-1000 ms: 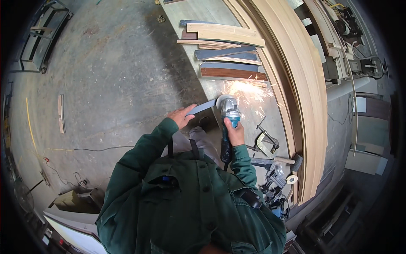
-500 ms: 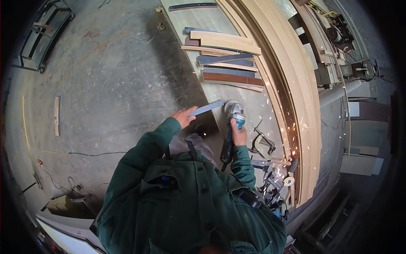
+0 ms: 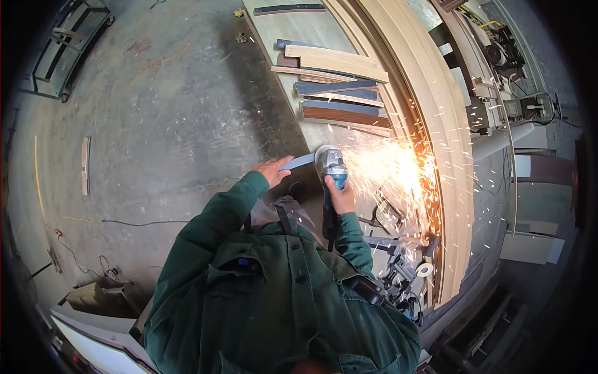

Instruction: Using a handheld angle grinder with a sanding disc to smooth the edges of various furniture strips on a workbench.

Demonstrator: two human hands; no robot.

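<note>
My left hand (image 3: 272,171) is closed on the near-left end of a flat grey metal strip (image 3: 299,161), which slants up to the right over the table's edge. In my right hand (image 3: 340,196) is an angle grinder (image 3: 334,167) with a blue and silver head and a dark body. Its disc (image 3: 322,153) meets the strip's far end. A bright fan of sparks (image 3: 392,165) sprays from there to the right across the table. The strip's tip is hidden behind the disc and grinder head.
Several wood and dark strips (image 3: 339,112) lie stacked on the table (image 3: 317,132) ahead. Long wooden boards (image 3: 445,137) run along its right side. A clamp (image 3: 389,212) and a jumble of tools (image 3: 402,274) sit right of me. A cart (image 3: 68,53) stands far left on the floor.
The grinder has moved left onto the strip's end. Sparks have grown from scattered specks into a dense, bright spray. My left hand keeps its hold on the strip.
</note>
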